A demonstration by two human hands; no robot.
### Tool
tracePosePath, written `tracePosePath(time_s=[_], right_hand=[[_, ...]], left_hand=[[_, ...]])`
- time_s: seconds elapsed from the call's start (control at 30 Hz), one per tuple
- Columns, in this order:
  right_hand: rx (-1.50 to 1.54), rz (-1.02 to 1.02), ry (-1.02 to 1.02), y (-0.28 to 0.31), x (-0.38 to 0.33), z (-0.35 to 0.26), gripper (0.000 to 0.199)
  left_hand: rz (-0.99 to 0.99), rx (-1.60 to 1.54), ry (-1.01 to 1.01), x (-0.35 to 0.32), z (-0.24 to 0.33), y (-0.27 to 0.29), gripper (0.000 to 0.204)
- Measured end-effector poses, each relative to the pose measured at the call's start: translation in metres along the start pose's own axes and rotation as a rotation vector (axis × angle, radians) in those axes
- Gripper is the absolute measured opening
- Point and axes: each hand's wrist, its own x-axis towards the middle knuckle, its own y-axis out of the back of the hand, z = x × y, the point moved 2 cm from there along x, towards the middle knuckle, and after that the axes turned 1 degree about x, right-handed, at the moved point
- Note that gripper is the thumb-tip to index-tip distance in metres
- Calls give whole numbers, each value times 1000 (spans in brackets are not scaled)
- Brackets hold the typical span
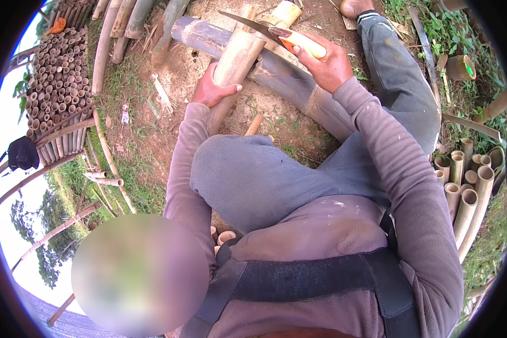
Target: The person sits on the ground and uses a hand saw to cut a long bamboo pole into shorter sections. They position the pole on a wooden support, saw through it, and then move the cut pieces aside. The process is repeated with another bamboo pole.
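My left hand (213,88) is wrapped round a pale bamboo pole (238,63), with its thumb laid across the top. In my right hand (331,61) is the light wooden handle of a handsaw (303,43). The saw's dark, tapering blade points to the upper left and lies over the far part of the pole; whether its teeth are in a cut, I cannot tell. Beneath the pale pole, a thick grey-brown bamboo log (290,80) runs crosswise on the ground. Another short pale bamboo piece (247,16) shows beside the blade.
Sawdust and bamboo splinters cover the soil around the log. Stacked bamboo tubes (59,84) fill a rack at the far left, with a dark cap-like item (23,153) near it. Upright cut tubes (467,205) stand at my right. Long poles (118,34) lie at the upper left.
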Motion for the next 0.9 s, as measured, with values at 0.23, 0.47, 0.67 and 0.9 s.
tracePosePath(time_s=[0.23, 0.47, 0.67, 0.9], right_hand=[[-4, 134, 130, 59, -50, 13, 42], [2, 164, 28, 45, -39, 38, 46], [-86, 61, 127, 38, -47, 11, 48], [-113, -94, 313, 38, -87, -60, 55]], left_hand=[[-129, -201, 124, 3, -14, 8, 100], [-278, -430, 341, 13, -24, 25, 97], [-73, -186, 107, 5, -8, 17, 101], [85, 192, 42, -13, 16, 0, 104]])
